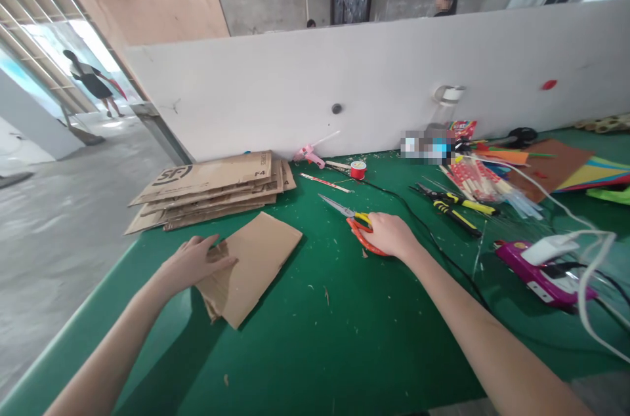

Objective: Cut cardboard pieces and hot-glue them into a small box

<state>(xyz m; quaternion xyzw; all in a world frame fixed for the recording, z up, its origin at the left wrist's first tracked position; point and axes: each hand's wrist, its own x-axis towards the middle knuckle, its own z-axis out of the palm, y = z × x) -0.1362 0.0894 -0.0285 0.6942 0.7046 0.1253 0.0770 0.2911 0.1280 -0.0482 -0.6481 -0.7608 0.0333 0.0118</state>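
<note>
Lying under L hand (204,262): plain tan cardboard (263,258) w/ rough edges

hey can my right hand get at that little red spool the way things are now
Probably, though the right hand holds the scissors, which likely need putting down first. Otherwise the way to the red spool looks free, with only a black cable lying between.

On the table (315,350), the cardboard stack (211,189) lies left of the pliers (457,214).
</note>
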